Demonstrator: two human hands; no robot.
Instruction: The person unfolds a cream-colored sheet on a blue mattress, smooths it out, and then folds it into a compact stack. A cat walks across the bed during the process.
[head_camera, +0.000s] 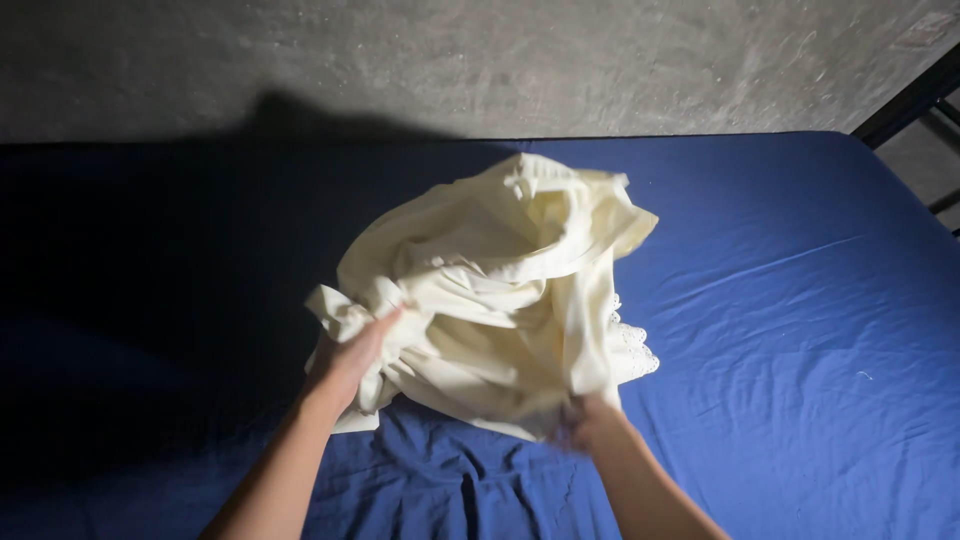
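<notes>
Both hands hold a bunched cream-coloured garment with a lace edge above the blue bed sheet, near the middle of the mattress. The left hand is closed around a fold at the cloth's left side, fingers pressed into the fabric. The right hand is blurred and partly under the cloth at its near edge; it seems to pinch the hem, but I cannot tell surely. The grey wall is at the far side. The risk I judge: the cloth is crumpled, so a loose layer may slip out and fall in a twisted heap.
</notes>
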